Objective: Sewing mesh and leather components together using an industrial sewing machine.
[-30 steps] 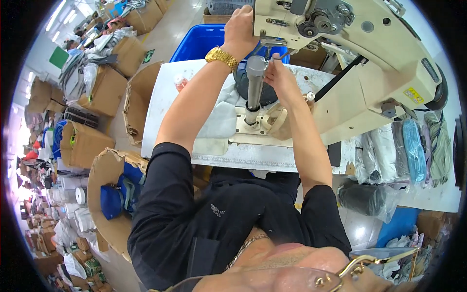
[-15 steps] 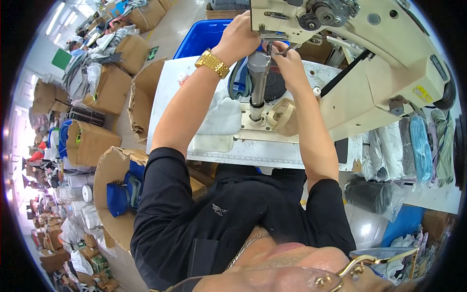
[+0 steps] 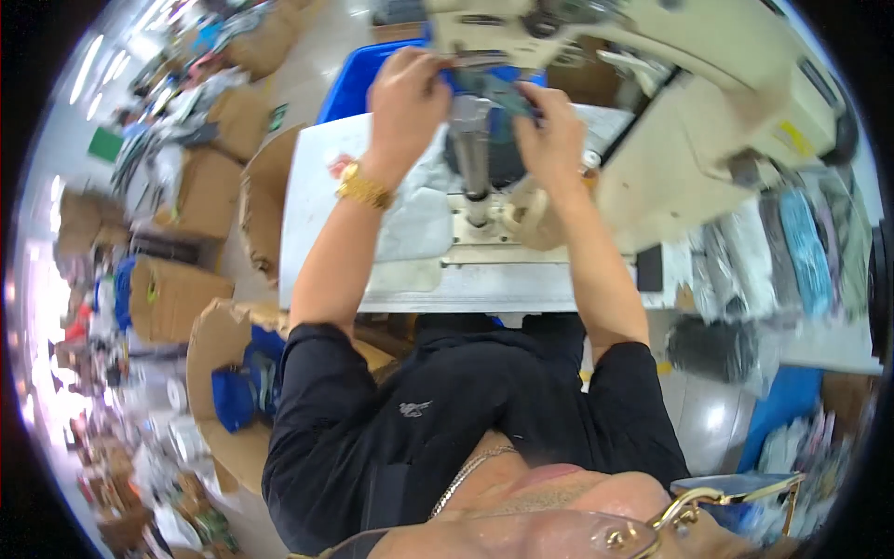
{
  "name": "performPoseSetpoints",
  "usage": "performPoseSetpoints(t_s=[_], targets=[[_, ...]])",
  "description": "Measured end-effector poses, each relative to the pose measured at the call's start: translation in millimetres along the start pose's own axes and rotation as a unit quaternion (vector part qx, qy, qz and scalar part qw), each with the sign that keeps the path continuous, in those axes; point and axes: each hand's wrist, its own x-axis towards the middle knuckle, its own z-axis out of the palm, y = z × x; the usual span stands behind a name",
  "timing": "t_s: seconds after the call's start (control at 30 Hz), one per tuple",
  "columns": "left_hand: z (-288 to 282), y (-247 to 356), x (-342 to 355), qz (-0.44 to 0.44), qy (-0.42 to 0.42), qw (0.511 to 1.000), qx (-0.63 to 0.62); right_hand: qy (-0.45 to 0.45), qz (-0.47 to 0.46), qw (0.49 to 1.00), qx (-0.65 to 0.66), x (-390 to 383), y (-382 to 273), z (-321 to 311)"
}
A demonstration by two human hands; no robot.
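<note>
Above the post of a cream industrial sewing machine, a blue-grey fabric piece stretches between my two hands. My left hand is closed at the fabric's left end, beside the machine head, with a gold watch on the wrist. Pinching the right end, my right hand is to the right of the metal post. Motion blur smears the fabric and the fingertips. The needle area is not clear enough to make out.
A white cloth lies on the white table left of the post. Behind stands a blue bin. An open carton with blue pieces is at my left. Bagged cords lie on the right.
My left hand has moved left and slightly down, away from the needle area. The blue fabric that hung left of the post is now up between my hands. The view has shifted a little.
</note>
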Motion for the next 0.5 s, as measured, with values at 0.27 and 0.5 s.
performPoseSetpoints(t_s=[0.27,0.5], targets=[[-25,10,-10,0.087,-0.055,0.993,0.058,-0.022,0.033,0.999,-0.004,-20,-23,12],[-37,31,-50,0.063,-0.038,0.995,0.068,-0.027,0.038,0.997,0.060,-28,-47,5]])
